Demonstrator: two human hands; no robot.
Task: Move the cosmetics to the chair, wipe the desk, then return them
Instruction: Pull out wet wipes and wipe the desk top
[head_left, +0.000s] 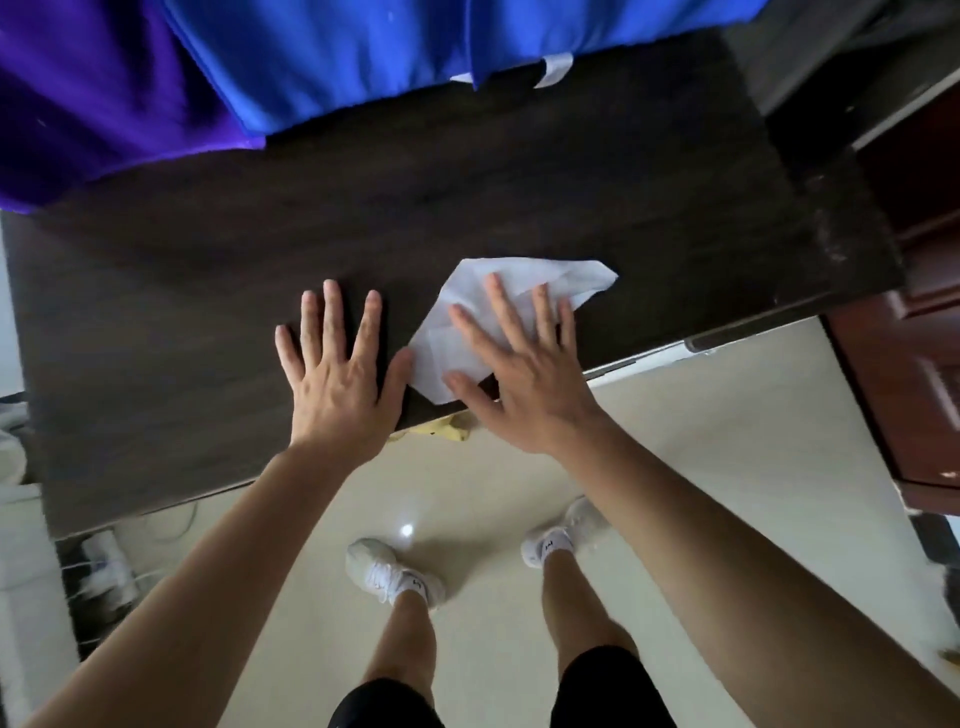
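Both hands flat on the dark table (208, 291), the right one on a white tissue (561, 275).
The left hand (337, 379) lies palm-down at frame centre, fingers spread, its grip apart and holding nothing. Just right of it, the right hand (519, 374) presses the crumpled tissue onto the table near the lower edge, fingers straight, grip apart too. Blue cloth (337, 62) and purple cloth (78, 93) cross the top of the frame.

Dark brown wood-grain desk (208, 291); white wipe (524, 291); blue cloth (337, 62), purple cloth (78, 104); floor (727, 441) seemingly cream.
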